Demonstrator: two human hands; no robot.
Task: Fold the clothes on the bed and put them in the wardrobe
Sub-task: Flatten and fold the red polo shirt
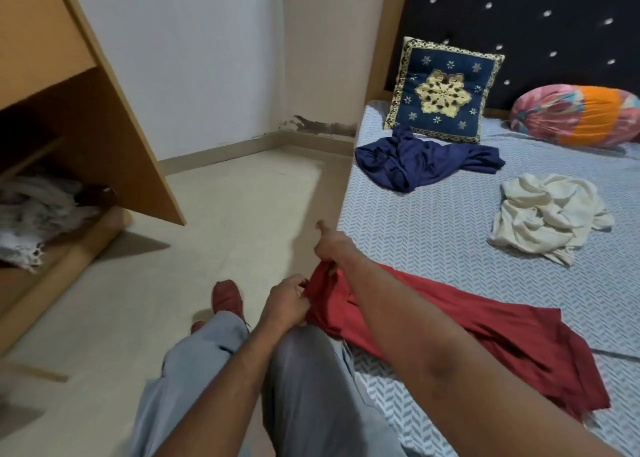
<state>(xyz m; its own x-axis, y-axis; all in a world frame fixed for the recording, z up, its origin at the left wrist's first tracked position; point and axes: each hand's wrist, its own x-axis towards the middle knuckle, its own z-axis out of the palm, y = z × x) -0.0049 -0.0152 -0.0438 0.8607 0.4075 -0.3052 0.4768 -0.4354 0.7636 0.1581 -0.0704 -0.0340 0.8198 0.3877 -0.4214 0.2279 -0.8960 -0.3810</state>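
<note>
Both hands pinch 1 end of the crumpled red cloth garment [450, 321] at the edge of the patterned blue-grey bed sheet [433, 242] — left hand [287, 301] nearer, right hand [334, 249] beyond it. Pulled unevenly, the rest could slide off. The pinch itself is blurred — the wooden wardrobe [86, 110] is cut off.

red garment [450, 321] spread flat on bed [433, 235] near edge, end bunched in left hand [287, 301] and right hand [334, 247] | navy garment [426, 162] crumpled at bed corner | cream garment [547, 214] crumpled mid-bed | wooden wardrobe [90, 103] open, left, across floor
</note>
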